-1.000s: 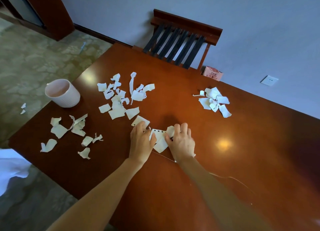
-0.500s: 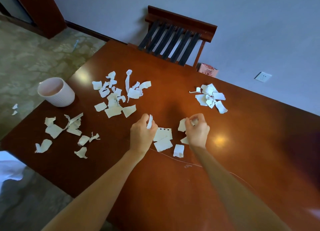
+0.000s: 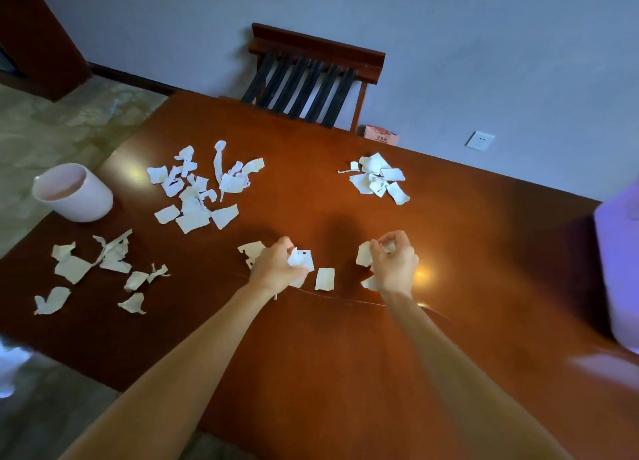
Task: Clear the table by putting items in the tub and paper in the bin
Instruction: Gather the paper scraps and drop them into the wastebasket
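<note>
Left hand (image 3: 276, 269), right hand (image 3: 394, 266) each pinch paper (image 3: 363, 254); one scrap (image 3: 325, 279) lies between.

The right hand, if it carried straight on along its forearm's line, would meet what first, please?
Beyond the right hand, bare table first, then probably the far pile of torn paper, near its left edge; depth is hard to judge.

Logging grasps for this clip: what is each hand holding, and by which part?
Left hand grips a crumpled paper scrap, bunched in its curled fingers; right hand pinches a second scrap, seemingly by its edge.
</note>
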### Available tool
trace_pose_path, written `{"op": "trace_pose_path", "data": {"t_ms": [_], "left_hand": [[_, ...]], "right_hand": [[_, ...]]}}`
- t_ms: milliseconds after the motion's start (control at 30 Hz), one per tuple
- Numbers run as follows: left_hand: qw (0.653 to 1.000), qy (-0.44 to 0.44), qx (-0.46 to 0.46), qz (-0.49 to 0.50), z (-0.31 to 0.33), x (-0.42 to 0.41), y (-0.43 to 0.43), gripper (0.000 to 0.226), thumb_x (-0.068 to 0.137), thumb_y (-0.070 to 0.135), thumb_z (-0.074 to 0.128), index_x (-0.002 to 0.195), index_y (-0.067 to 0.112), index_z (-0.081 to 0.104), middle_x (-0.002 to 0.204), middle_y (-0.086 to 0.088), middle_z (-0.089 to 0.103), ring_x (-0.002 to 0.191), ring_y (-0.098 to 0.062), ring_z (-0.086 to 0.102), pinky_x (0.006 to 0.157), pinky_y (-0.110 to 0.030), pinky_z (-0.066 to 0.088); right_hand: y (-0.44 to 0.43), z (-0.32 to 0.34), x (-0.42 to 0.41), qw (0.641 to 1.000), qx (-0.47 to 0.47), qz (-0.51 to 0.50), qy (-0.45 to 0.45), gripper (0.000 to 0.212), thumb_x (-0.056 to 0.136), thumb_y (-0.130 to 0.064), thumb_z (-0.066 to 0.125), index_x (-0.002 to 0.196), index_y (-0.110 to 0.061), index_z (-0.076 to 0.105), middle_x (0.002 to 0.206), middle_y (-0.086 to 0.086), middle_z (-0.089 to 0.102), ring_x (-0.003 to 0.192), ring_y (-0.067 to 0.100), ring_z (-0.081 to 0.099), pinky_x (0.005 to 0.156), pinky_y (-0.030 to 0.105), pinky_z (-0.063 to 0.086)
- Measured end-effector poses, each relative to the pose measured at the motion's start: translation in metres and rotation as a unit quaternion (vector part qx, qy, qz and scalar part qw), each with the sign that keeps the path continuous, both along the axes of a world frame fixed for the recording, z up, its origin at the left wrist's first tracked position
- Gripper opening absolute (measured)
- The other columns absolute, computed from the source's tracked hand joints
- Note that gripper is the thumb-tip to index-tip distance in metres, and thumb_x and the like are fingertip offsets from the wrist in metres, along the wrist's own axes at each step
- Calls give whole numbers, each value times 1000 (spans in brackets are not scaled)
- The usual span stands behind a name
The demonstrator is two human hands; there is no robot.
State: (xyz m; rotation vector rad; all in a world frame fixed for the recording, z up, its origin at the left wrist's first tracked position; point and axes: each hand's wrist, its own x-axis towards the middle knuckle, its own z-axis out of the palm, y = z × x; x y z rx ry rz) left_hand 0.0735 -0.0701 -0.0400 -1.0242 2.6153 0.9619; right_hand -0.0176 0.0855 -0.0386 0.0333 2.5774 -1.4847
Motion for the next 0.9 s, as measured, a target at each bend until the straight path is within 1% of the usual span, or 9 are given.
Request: {"op": "trace_pose_path", "data": {"t_ms": [100,200,300,400,467,533,667,767,900], "left_hand": [[998,49,-13,37,4,-3,9,34,88,19,61,119,6,56,116,-12,64,92,-21,59,62,-21,43],[991,113,-23,63,12,-6,22,37,90,20,59,123,3,57,121,-14,63,107,-28,59,68,-22,45],[978,191,-20,83,24,-9,43,32,90,24,59,115,4,60,116,-12,65,110,-27,58,76,-29,47],[956,283,8,76,47,-6,82,24,90,23,60,105,6,61,97,-5,63,84,-13,57,62,-14,42],[938,337,55,69,67,2,120,20,89,23,61,104,10,60,91,4,56,77,-9,53,58,-9,38],[920,374,105,57,79,16,164,18,88,25,63,104,17,59,91,11,54,85,-8,54,59,-6,38],[888,402,219,-22,74,77,268,17,85,21,66,76,27,53,67,18,52,63,1,55,44,-1,39],[853,406,313,-94,47,132,344,21,83,8,65,67,14,52,45,12,51,40,1,47,36,-6,31],[842,355,377,-149,-1,190,439,32,82,3,64,60,12,44,39,12,42,36,-1,37,36,-8,27]], "right_hand": [[10,4,5,1000,-18,-9,16,10,89,-12,57,82,-11,50,79,1,57,63,26,60,59,26,51],[26,13,10,999,-37,-25,29,10,90,-11,56,83,-9,50,74,-5,53,50,15,55,42,13,45],[47,18,17,994,-68,-76,25,15,88,-13,56,74,-15,50,76,-5,55,70,24,63,63,30,55],[78,27,30,983,-118,-138,15,23,85,-12,56,67,-22,48,72,-7,54,79,24,60,73,38,54],[105,33,44,973,-154,-170,15,18,83,-12,56,68,-19,49,74,-6,54,76,20,58,67,35,53],[140,38,65,959,-206,-191,27,15,78,-13,57,67,-20,50,78,0,58,68,21,58,52,30,49],[232,41,133,929,-272,-238,78,17,71,-9,62,67,-17,48,70,7,54,49,20,45,39,19,38],[305,28,198,903,-279,-294,142,17,72,-10,65,68,-16,50,66,7,54,45,15,45,43,22,40],[393,-8,278,863,-277,-391,159,24,78,-2,63,64,-16,48,58,-1,50,40,1,46,40,14,37]]}}
